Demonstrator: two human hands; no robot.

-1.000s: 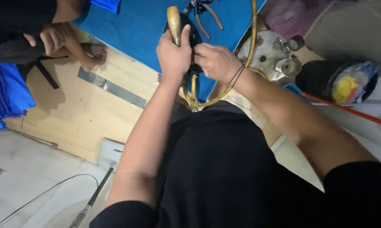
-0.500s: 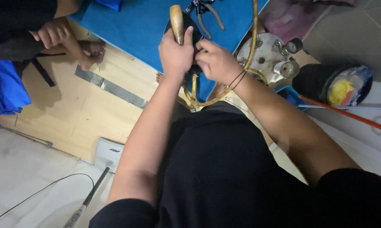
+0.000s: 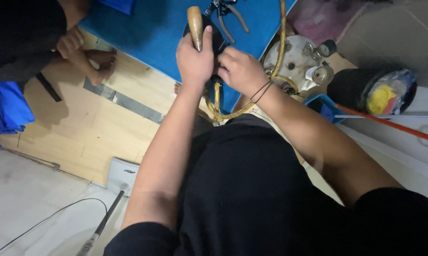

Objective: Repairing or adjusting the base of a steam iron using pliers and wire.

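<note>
Head view: we see a smooth, rounded wooden tool handle (image 3: 195, 26) over the blue mat (image 3: 147, 33), left hand (image 3: 194, 59) wrapped tight around it. The right hand (image 3: 242, 71) pinches a dark round thing (image 3: 214, 38); work looks midway. Yellow rubbery hose (image 3: 218, 102) loops below.

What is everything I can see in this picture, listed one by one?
wooden-handled tool: one, tan, gripped in the left hand
dark object: one, black, under both hands
blue mat: one, blue, top centre on the floor
pliers: one pair, grey, on the mat
yellow hose: one, yellowish, looping from top to lap
white tank with gauges: one, right of the hands
black bag: one, yellow contents, right
orange rod: one, right
other person's foot: top left
left hand: one, shut on the tool
right hand: one, on the dark object, black wrist bands
</note>
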